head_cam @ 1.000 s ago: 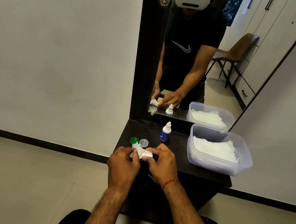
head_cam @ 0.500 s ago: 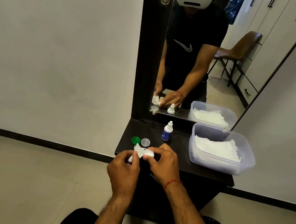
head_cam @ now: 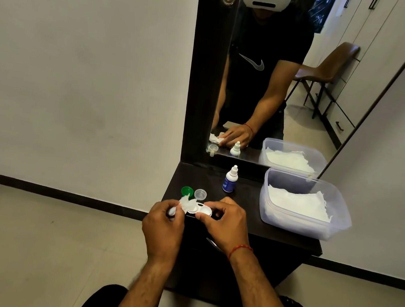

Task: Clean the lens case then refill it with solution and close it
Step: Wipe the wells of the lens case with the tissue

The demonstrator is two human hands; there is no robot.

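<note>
The white lens case (head_cam: 201, 209) is held just above the front left of the dark dresser top (head_cam: 245, 212), both wells uncovered. My right hand (head_cam: 225, 223) pinches its right end. My left hand (head_cam: 164, 222) grips a crumpled white tissue (head_cam: 185, 202) that presses on the case's left well. A green cap (head_cam: 187, 191) and a clear cap (head_cam: 200, 194) lie on the top just behind the case. The small solution bottle (head_cam: 230, 180), white with a blue label, stands upright farther back.
A clear plastic tub (head_cam: 338, 221) holding white tissues sits at the right of the dresser top. A tall mirror (head_cam: 274, 72) rises behind and reflects the scene. A grey wall is on the left, with tiled floor below.
Both hands have shifted slightly. The tissue has moved to the left well and the case's right well now shows more plainly.
</note>
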